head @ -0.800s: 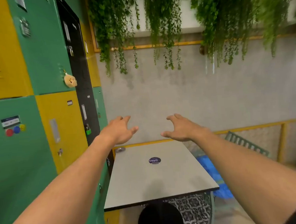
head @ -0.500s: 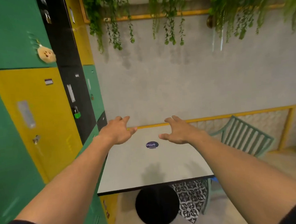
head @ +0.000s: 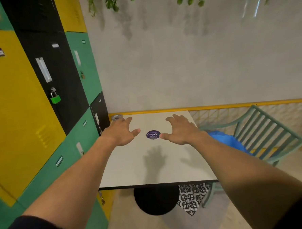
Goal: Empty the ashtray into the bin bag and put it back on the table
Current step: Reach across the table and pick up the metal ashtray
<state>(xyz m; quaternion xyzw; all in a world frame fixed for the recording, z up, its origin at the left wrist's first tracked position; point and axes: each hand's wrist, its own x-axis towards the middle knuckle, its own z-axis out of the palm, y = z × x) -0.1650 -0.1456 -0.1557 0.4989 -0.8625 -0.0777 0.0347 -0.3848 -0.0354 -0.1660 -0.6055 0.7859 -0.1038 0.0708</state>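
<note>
A small metal ashtray (head: 116,117) sits in the far left corner of the white square table (head: 155,169), against the lockers. My left hand (head: 121,133) hovers palm down over the table just in front of the ashtray, fingers spread and holding nothing. My right hand (head: 182,130) hovers over the table's far right part, also spread and empty. A blue bin bag (head: 228,142) lies on the seat of the green chair (head: 264,134) to the right of the table, partly hidden by my right forearm.
Green, yellow and black lockers (head: 40,112) run along the table's left edge. A grey wall with a yellow rail (head: 234,105) stands behind. A round purple sticker (head: 153,134) marks the tabletop. The black table base (head: 157,200) and a patterned tile lie below.
The view has tilted down and moved closer to the table. Both hands now hang over the far half of the tabletop, the left one close to the ashtray.
</note>
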